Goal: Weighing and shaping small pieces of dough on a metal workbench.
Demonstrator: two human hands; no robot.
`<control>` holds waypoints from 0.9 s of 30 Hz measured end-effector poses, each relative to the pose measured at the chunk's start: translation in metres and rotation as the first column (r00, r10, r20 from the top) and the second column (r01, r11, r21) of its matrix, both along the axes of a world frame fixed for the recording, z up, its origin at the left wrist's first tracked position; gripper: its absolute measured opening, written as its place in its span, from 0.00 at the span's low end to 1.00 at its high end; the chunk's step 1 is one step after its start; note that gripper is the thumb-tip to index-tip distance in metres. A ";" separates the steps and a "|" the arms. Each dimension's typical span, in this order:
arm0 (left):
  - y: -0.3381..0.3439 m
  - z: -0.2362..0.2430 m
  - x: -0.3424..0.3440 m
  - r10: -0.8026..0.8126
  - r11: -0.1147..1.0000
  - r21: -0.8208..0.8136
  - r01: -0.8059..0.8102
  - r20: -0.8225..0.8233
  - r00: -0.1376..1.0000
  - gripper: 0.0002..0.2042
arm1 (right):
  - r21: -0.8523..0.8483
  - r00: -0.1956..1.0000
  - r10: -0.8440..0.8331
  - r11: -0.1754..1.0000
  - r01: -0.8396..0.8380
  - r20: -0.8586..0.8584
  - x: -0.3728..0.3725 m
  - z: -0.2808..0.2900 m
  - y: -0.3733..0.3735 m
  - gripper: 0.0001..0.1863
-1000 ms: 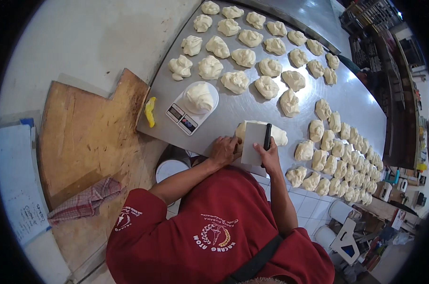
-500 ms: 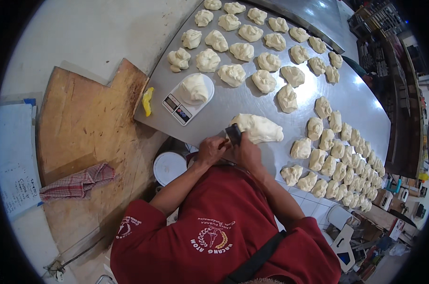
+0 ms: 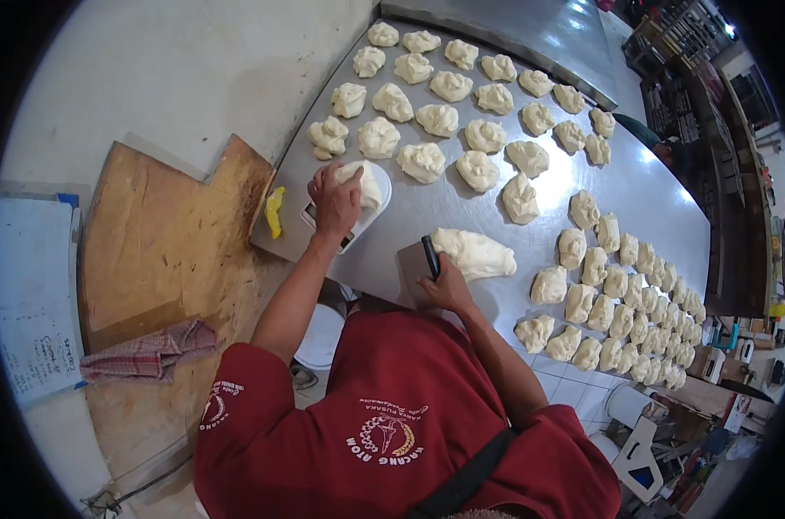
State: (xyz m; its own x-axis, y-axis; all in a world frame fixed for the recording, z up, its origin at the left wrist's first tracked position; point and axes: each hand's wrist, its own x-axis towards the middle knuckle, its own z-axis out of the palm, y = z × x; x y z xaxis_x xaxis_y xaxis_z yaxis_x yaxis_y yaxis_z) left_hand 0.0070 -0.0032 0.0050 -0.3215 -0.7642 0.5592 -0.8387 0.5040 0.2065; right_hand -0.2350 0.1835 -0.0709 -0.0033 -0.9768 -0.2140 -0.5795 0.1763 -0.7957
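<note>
"Where is the left hand [image 3: 337, 203]?"

"Left of centre, a bit above the middle of the frame, laid over a piece of dough [image 3: 369, 187] on the white digital scale [image 3: 362, 222]. The fingers bend across the dough's left side. Whether that grip is squeezing the dough or only resting against it, I can't make out."

"And the right?"

"The right hand [image 3: 449, 287] is near the centre of the frame, its grip wrapped around the black handle of a flat dough scraper [image 3: 411, 271]. The blade is to the left of the handle, low over the near edge of the steel worktop [image 3: 405, 216]."

"Anything close to the scraper?"

"A large oblong lump of dough [image 3: 475, 253], just right of the handle. I can't say if the two touch."

"What else is on the worktop?"

"Loose rows of dough portions [image 3: 482, 136] across the top of the frame, and smaller, closer-set dough pieces [image 3: 580, 303] toward the right. A crumpled yellow wrapper [image 3: 274, 213] lies left of the scale."

"And off to the side?"

"A wooden board [image 3: 176, 251] at the left of the frame, with a red checked cloth [image 3: 154, 353] lying across its lower part."
</note>
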 end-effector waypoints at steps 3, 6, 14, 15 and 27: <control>0.017 0.003 -0.018 -0.109 0.994 0.009 0.113 -0.179 0.978 0.21 | 0.249 0.801 -0.262 0.957 0.146 0.539 -0.008 0.030 0.001 0.23; 0.078 -0.046 -0.035 -0.215 0.762 0.545 0.351 -0.298 0.930 0.16 | 0.420 0.608 -0.483 0.871 0.256 0.630 -0.019 0.059 0.008 0.27; 0.117 -0.066 -0.066 -0.120 0.534 0.762 0.366 -0.360 0.925 0.15 | 0.308 0.688 -0.534 0.845 0.436 0.491 -0.020 0.072 0.009 0.25; 0.114 -0.065 -0.065 -0.094 0.507 0.771 0.385 -0.395 0.914 0.13 | 0.286 0.710 -0.527 0.850 0.443 0.467 -0.019 0.069 0.009 0.25; 0.123 -0.061 -0.031 0.079 0.486 0.732 0.478 -0.581 0.810 0.10 | 0.083 0.962 -0.269 0.959 0.273 -0.049 0.020 0.063 0.010 0.19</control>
